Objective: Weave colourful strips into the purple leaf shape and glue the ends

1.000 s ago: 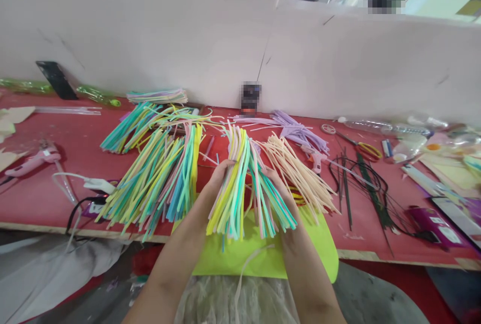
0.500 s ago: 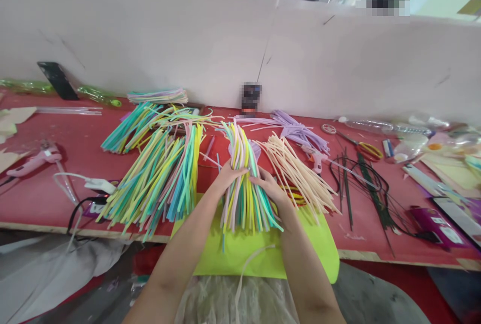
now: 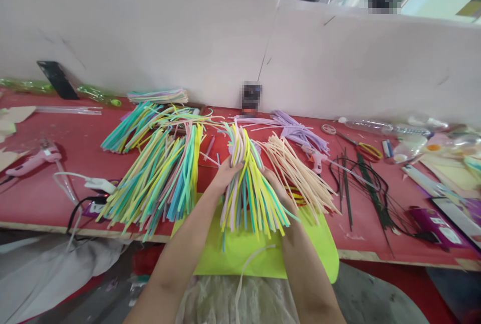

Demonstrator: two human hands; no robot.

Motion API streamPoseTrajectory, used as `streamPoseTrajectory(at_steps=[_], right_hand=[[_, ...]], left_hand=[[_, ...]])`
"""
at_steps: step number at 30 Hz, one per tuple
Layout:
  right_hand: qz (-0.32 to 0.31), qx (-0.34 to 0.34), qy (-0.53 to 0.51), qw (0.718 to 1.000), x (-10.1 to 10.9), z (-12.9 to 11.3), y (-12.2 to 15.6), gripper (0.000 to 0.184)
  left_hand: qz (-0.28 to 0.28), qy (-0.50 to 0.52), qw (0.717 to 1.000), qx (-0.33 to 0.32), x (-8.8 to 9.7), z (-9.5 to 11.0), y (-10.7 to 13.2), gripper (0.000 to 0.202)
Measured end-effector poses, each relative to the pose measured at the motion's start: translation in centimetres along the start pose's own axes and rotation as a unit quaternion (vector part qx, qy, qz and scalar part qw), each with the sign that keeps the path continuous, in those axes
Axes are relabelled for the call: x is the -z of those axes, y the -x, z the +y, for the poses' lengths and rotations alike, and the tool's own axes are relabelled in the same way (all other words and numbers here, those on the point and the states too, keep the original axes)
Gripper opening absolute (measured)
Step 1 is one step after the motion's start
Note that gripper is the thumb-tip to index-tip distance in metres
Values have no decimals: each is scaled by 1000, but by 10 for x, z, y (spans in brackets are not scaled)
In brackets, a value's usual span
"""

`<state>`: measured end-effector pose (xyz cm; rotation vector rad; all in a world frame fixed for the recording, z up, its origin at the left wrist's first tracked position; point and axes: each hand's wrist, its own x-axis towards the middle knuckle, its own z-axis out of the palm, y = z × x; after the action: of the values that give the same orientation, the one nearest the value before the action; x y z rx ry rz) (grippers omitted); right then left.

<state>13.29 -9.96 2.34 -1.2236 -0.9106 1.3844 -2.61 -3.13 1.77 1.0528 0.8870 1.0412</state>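
Both of my hands hold one bundle of thin pastel plastic strips (image 3: 248, 188) above the red table (image 3: 45, 198), at the middle of the view. My left hand (image 3: 224, 173) grips the bundle from the left, fingers wrapped under the strips. My right hand (image 3: 277, 187) is on its right side, mostly covered by the strips that fan down over it. The strips' lower ends hang over a lime-green sheet (image 3: 319, 244) at the table's front edge.
A larger pile of green, blue and yellow strips (image 3: 158, 173) lies to the left, cream strips (image 3: 300, 173) and purple strips (image 3: 296, 131) to the right. A pink glue gun (image 3: 33, 161), a white plug and cable (image 3: 95, 183), scissors (image 3: 361, 147) and dark wires (image 3: 361, 183) lie around.
The bundle was fanned wide, then gathered narrow, and now spreads again over my right hand. Both hands stayed near the table's middle.
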Motion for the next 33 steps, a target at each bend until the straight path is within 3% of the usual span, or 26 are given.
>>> streamPoseTrajectory(at_steps=[7, 13, 17, 23, 33], right_hand=[[-112, 33, 29, 993, -5, -5, -13, 50], [-39, -18, 32, 999, -3, -3, -12, 41], [0, -65, 2, 998, -2, -5, -7, 31], [21, -78, -15, 997, -4, -8, -3, 27], [-68, -48, -46, 996, -5, -8, -6, 41]], left_hand=[[1, -89, 995, -32, -2, 4, 5, 46], [8, -153, 988, -10, -3, 7, 5, 41], [4, -91, 996, 25, 1, 5, 2, 38], [20, 54, 994, 97, 2, 5, 3, 32], [23, 138, 986, 86, 2, 9, 3, 27]])
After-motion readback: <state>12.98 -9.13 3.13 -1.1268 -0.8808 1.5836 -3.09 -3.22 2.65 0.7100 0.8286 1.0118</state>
